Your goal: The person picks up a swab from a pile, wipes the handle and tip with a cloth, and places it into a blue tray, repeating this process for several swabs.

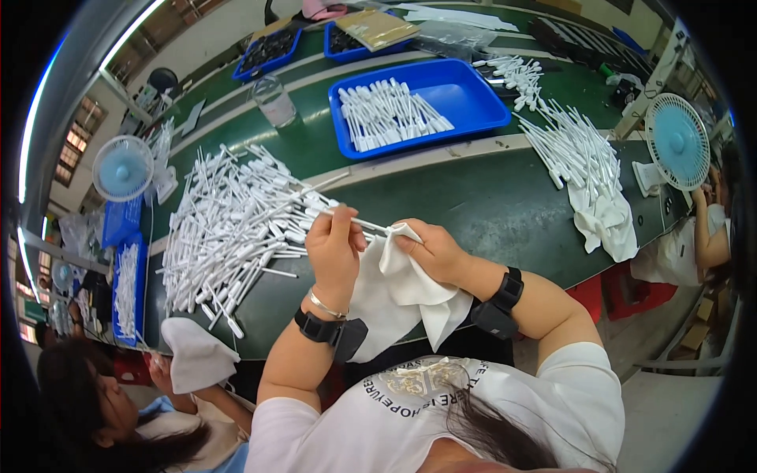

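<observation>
My left hand (335, 246) pinches the shaft of a slim white plastic stick (369, 225) and holds it level over the front edge of the green worktable. A white cloth (406, 280) hangs from my right hand (435, 251), whose fingers close the fabric around the far end of that stick. The cloth hides this end. Just left of my hands lies a big loose heap of similar white sticks (236, 225), many with a thicker end. Farther right, a smaller heap of sticks (572, 150) partly rests on another white cloth (605, 225).
Beyond my hands stands a blue tray (473, 94) with white sticks in it. A clear jar (274, 102) is left of it. Fans stand at left (123, 168) and right (676, 135). At lower left, a co-worker holds a white cloth (197, 355); another person sits at right.
</observation>
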Motion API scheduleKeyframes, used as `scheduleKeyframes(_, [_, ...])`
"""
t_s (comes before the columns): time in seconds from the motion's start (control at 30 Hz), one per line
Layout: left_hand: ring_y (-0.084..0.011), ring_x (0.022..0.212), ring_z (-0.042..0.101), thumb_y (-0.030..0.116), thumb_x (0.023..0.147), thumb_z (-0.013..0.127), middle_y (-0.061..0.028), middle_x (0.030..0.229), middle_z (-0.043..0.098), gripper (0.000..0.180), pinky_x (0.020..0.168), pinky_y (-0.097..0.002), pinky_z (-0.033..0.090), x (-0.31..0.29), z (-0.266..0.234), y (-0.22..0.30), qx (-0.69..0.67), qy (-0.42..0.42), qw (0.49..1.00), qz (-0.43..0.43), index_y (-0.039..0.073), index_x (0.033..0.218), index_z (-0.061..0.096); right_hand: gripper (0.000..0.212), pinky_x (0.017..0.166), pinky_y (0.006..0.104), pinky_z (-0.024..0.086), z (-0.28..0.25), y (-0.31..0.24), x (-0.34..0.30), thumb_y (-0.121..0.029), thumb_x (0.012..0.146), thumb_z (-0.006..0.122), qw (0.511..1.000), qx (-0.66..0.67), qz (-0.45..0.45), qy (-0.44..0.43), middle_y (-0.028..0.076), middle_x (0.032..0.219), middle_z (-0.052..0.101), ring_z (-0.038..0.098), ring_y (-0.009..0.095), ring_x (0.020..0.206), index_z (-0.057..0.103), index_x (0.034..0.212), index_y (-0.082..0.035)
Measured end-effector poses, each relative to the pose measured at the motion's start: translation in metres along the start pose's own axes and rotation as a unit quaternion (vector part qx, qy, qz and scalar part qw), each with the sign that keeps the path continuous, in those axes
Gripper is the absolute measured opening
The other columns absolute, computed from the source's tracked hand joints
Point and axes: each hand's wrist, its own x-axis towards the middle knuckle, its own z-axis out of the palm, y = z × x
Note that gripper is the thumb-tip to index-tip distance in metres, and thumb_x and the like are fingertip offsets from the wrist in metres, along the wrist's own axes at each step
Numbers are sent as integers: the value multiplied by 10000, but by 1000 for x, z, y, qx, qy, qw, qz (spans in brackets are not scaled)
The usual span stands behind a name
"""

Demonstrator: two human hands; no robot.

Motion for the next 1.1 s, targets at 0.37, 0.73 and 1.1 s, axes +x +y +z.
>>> scheduleKeyframes(0.37, [-236, 598, 594, -26, 677, 567, -106, 726, 598, 83, 499, -280, 466, 12, 53, 17, 533, -402, 622, 409, 8, 753, 572, 269, 662, 273, 444, -17, 30, 16, -221, 892, 475, 946, 249, 158, 137, 80, 820, 599, 544, 120, 745, 550, 1009, 10])
scheduleKeyframes(0.73, [-287, 766, 597, 75, 776, 479, -81, 839, 595, 222, 621, -365, 479, 255, 106, -42, 748, -384, 381, 385, 111, 976, 568, 280, 737, 306, 454, -19, 36, 17, -221, 873, 511, 993, 62, 88, 40, 142, 913, 615, 587, 230, 841, 556, 1048, -8])
scheduleKeyframes(1.1, [-328, 837, 588, 114, 819, 467, -154, 948, 617, 267, 734, -406, 471, 297, 90, -47, 814, -331, 394, 271, 105, 1061, 580, 295, 771, 322, 449, -20, 37, 14, -225, 867, 525, 996, 49, 69, 3, 171, 974, 609, 587, 295, 899, 549, 1064, -7])
